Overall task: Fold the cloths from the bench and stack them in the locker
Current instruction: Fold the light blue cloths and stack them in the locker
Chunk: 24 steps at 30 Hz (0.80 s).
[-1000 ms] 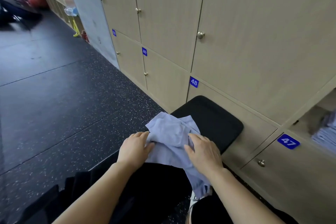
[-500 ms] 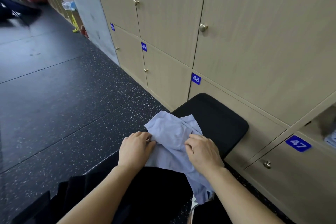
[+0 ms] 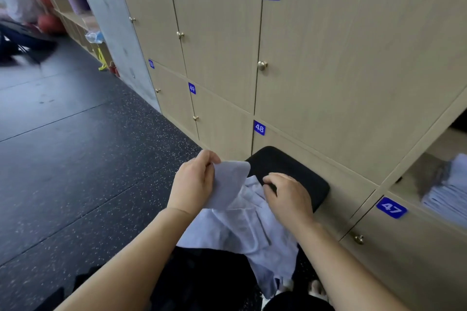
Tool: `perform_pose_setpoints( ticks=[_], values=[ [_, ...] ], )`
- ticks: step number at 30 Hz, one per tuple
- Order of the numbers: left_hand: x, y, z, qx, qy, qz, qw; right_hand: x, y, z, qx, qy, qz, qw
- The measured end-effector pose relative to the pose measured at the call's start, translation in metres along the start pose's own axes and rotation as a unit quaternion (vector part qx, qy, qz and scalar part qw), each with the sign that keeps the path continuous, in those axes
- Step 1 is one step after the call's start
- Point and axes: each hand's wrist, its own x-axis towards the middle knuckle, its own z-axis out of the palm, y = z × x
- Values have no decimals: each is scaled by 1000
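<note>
Hands: you have two in view, both bare, reaching out from the bottom edge.
Left hand: your left hand (image 3: 193, 182) sits at about 11 o'clock of the cloth pile, raised, its fingers (image 3: 206, 159) pressed together and pinching one corner of the cloth.
Right hand: your right hand (image 3: 288, 195) lies at 2 o'clock of the pile, palm down, fingers (image 3: 271, 179) curled and close together, pressing the far edge of the cloth against the tabletop; whether they grip a fold, you cannot tell.
Cloth: one pale blue cloth (image 3: 242, 225) is crumpled across your lap and the near end of the tabletop, one corner lifted upright by your left hand, a loose end hanging down at 5 o'clock.
Tabletop: one black padded tabletop (image 3: 300, 171), its rounded far end bare, just beside the locker fronts at 12 o'clock.
Open locker: one open locker (image 3: 439, 156) at 3 o'clock, above plate 47, holding one stack of folded cloths (image 3: 447, 197) in the same pale blue; the layers are too blurred to count.
Number plates: seven blue plates show; 32, 33, 47, 48 and 49 are readable.
Knobs: six brass knobs (image 3: 262, 65) on the closed doors.
Floor: dark speckled floor (image 3: 75, 159) at 9 o'clock.
</note>
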Motion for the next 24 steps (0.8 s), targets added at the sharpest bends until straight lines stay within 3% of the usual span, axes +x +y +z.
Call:
perform_pose_setpoints(
  ticks=[3,6,10,18,24],
  values=[
    [5,32,-16,-60,9,1,998,4,-12,-32,114,-14,71,991],
    [5,59,-31,-113,10,2,994,4,-26,-61,274,-23,126,953],
    [1,92,-48,-214,6,-12,977,-4,-42,-100,389,-17,143,910],
    [-14,144,-71,-363,-21,-57,930,-31,-58,-165,472,-69,133,869],
    [-20,168,-87,-402,-32,-60,913,-45,-69,-197,484,-12,89,871]
  ],
)
